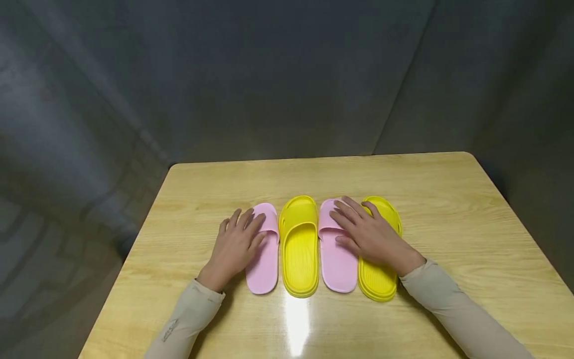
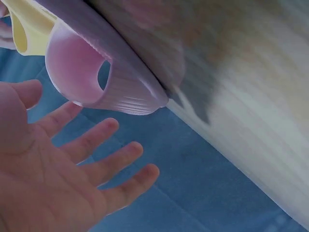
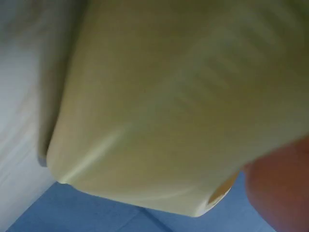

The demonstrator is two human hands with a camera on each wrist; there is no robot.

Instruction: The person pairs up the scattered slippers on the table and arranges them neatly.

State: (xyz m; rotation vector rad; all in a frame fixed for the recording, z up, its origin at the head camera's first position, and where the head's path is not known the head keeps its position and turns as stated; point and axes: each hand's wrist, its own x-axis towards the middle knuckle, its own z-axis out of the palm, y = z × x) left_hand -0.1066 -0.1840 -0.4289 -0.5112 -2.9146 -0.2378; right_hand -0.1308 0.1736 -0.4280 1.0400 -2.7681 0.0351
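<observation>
Surface: glossy wood-grain tabletop | Room: enclosed by grey fabric backdrop | Hands: left hand and right hand laid flat, fingers spread, on slippers

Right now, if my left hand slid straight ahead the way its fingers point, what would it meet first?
The left hand already rests by the leftmost pink slipper; its fingers angle toward the strap, likely met first, though contact is unclear.

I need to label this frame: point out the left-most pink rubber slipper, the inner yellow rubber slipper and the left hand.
left-most pink rubber slipper [image 1: 263, 271], head view, heel end.
inner yellow rubber slipper [image 1: 299, 249], head view, footbed.
left hand [image 1: 235, 245], head view, back of hand.
</observation>
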